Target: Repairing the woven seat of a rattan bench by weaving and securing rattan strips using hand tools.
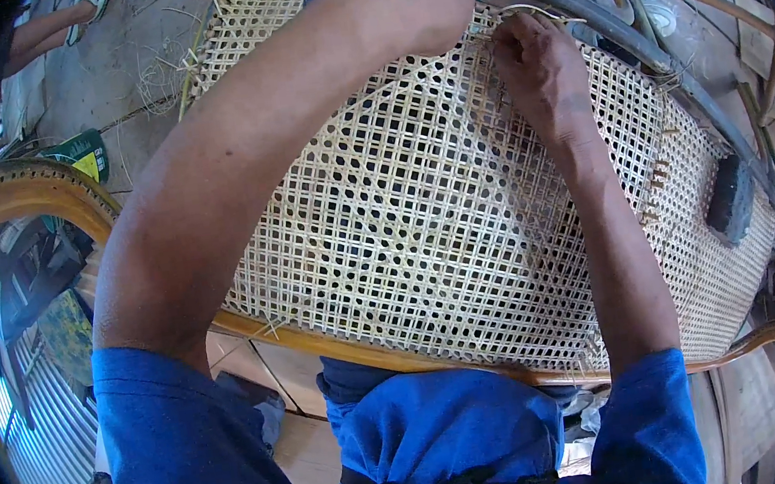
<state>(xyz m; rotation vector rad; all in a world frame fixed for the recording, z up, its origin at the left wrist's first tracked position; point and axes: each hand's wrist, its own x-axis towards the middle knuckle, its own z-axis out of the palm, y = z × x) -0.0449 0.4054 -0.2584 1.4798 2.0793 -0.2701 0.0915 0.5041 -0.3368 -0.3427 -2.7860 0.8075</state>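
Cane webbing [422, 209], pale and open-meshed, fills the middle of the frame, stretched on a curved wooden chair frame [28, 192] whose rail runs along the lower edge of the weave and bends up at the left. At the upper centre the left hand [413, 5] rests knuckles-up on the far edge of the webbing; its fingers are hidden, so I cannot tell what it grips. Just right of it the right hand [540, 67] pinches narrowly on a thin cane strand [538, 10] that loops up from the weave edge — fingertips pressed into the mesh there. A dark curved rail [570, 1] borders the webbing at the upper right, close behind both hands, leaving little room on that side. A dark block [731, 198] lies on the webbing at right, well apart from the hands, with small wooden pegs [657, 178] stuck in the mesh nearby. Open concrete floor [101, 74] shows at upper left — on it a green packet with a yellow panel [81, 153], beside loose cane scraps [160, 77].
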